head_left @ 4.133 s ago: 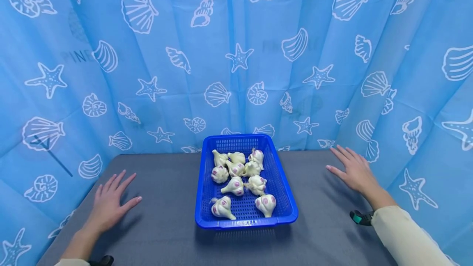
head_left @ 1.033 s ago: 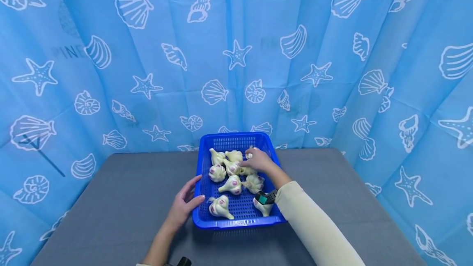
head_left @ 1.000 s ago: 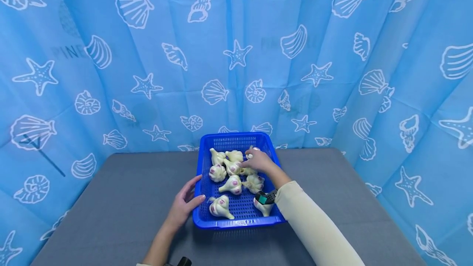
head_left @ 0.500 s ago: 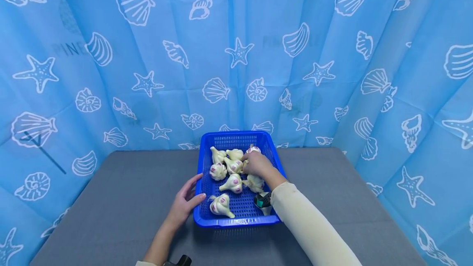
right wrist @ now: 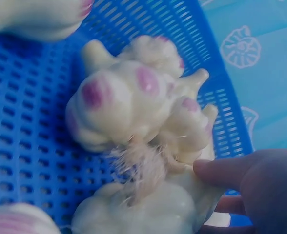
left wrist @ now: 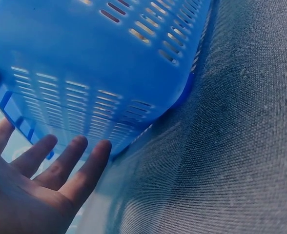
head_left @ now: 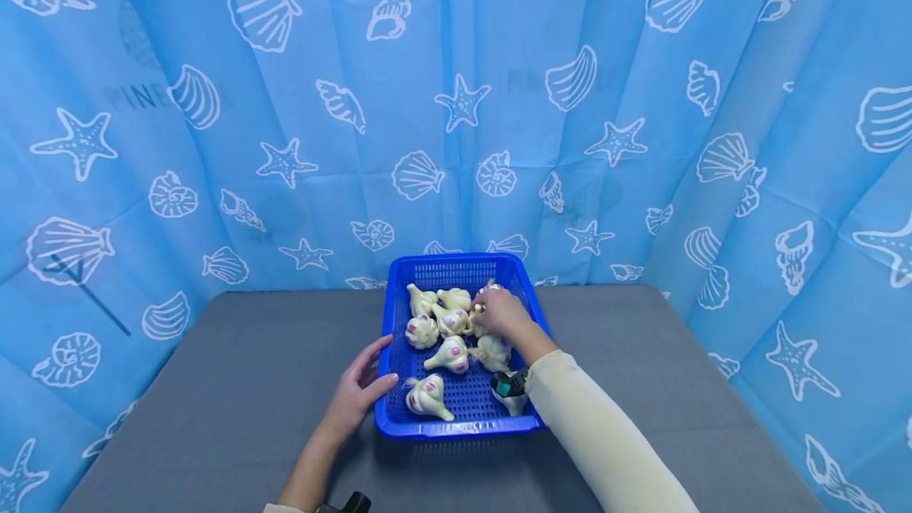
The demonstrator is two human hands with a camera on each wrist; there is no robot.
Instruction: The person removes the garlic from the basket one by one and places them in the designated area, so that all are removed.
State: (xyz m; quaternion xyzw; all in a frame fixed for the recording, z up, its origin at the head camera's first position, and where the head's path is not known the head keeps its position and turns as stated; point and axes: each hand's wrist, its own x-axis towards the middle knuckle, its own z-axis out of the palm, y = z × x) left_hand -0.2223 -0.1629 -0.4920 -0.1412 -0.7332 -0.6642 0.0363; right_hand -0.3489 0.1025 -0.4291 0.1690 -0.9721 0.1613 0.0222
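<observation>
Thumb and fingers of the right hand (head_left: pixel 503 315) pinch a garlic bulb (right wrist: pixel 199 189) toward the far right inside the blue basket (head_left: pixel 492 426), among other bulbs (head_left: pixel 427 397), while the left hand (head_left: pixel 349 398), fingers loosely extended, touches the basket's left rim on a grey table (head_left: pixel 228 394) before a shell-print curtain (head_left: pixel 456 46)

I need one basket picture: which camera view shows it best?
The head view: nearly the whole basket shows, though the right arm crosses its right side. The left wrist view shows only part of its outside, near the left hand; the right wrist view, part of its inside around the garlic.
</observation>
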